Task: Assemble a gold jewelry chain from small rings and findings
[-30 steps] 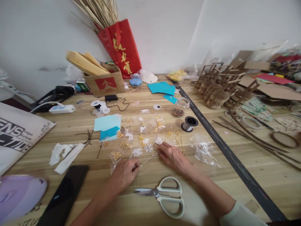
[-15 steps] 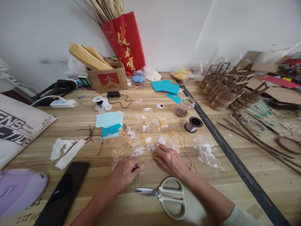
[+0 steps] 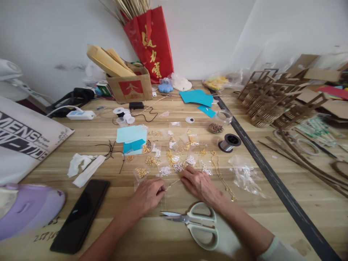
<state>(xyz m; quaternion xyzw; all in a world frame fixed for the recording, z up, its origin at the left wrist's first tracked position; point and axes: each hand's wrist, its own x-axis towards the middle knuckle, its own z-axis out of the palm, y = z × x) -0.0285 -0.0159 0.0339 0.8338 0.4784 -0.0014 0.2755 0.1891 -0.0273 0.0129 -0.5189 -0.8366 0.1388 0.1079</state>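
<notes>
A thin beaded strand (image 3: 173, 184) runs just above the tabletop from one hand to the other. My left hand (image 3: 150, 193) is closed in a pinch at its left end, and fine thread hangs below the fingers. My right hand (image 3: 195, 183) has its fingers curled together at the other end; the fingertips are partly hidden. Beyond the hands lie small heaps of silver beads (image 3: 164, 171) and gold beads (image 3: 141, 172), several on clear bags. White-handled scissors (image 3: 202, 228) rest just below the hands. A gold chain (image 3: 219, 170) lies right of my right hand.
A wire spool (image 3: 230, 143), a jar of beads (image 3: 219, 123) and crumpled clear plastic (image 3: 246, 174) sit to the right. At left are a black phone (image 3: 81, 216), white tissue strips (image 3: 88, 170) and blue cards (image 3: 132, 135). Woven baskets (image 3: 269, 98) stand far right.
The camera view has turned slightly, so everything appears shifted a little to the right. Both hands keep nearly the same places at the strand's ends.
</notes>
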